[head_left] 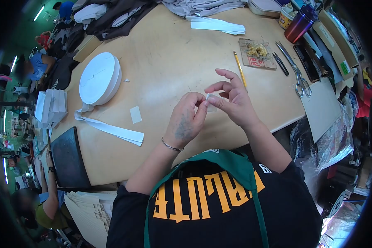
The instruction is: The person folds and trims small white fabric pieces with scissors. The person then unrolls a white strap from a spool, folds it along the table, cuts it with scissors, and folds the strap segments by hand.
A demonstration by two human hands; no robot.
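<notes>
Pinching lightly and squarely is probably serving best for handling the small white piece (208, 96) without creasing it. The left hand (185, 120) is holding it in a thumb-and-finger grip; the right hand (237, 101) is touching it (grip closure: cannot tell). The piece, mostly covered by fingertips, is sitting above the counter (161, 66), towards its near edge.

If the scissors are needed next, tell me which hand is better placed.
The right hand, probably: it is nearer the scissors, with the left hand farther across, though both hands meet at a small white piece.
</notes>
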